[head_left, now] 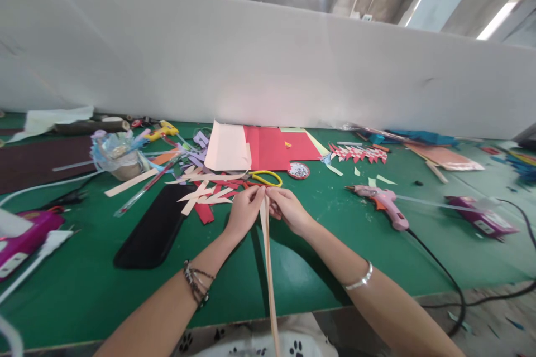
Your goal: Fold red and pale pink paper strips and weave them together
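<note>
A long pale peach paper strip (268, 268) hangs from my fingertips, down past the table's front edge. My left hand (246, 209) pinches its upper end, thumb and fingers pressed together. Beside it, almost touching, my right hand (291, 211) pinches the same end from the other side. The strip looks folded lengthwise or doubled; I cannot tell which. Just beyond my fingers lie scissors with a yellow handle (268, 178), partly hidden. To the left of my hands, cut peach strips (201, 196) and red paper pieces (204, 213) are scattered in a pile.
A black phone-like slab (153, 228) lies left. Red paper (268, 148) and a pale pink sheet (227, 146) are behind. A pink glue gun (387, 203) with a trailing cord sits right, near a woven red-and-white strip (360, 153). A white partition (268, 61) bounds the green table.
</note>
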A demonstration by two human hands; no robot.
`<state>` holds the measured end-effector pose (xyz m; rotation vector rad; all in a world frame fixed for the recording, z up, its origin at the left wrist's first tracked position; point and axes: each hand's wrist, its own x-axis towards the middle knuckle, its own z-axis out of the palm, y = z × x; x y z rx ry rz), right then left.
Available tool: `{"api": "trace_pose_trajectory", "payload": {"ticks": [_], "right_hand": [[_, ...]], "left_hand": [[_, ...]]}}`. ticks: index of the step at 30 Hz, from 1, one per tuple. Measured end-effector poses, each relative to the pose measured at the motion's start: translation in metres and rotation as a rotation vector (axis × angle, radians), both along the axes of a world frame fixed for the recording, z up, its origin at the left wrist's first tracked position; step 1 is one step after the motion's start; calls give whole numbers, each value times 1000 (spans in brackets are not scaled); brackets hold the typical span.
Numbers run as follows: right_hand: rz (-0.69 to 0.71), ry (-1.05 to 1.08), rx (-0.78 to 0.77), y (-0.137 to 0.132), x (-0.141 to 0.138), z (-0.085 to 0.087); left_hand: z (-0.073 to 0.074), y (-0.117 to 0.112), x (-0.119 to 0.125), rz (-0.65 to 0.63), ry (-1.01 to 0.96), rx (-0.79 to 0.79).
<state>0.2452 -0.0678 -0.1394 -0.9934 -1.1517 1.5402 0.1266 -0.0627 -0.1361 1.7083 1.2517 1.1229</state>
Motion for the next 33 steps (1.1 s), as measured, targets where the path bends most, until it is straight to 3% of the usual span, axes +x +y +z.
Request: {"api": "trace_pose_trajectory", "payload": {"ticks": [13,21,33], "right_hand": [[-93,-93,10,-2,-5,-1],[-252,-87,88,-1,-1,3],[-180,-212,124,-2,-3,5]], "left_hand": [[-3,2,1,65,-49,-25],[-2,0,3,-83,-39,-75],[-1,-1,2,-33,-25,-9]]}}
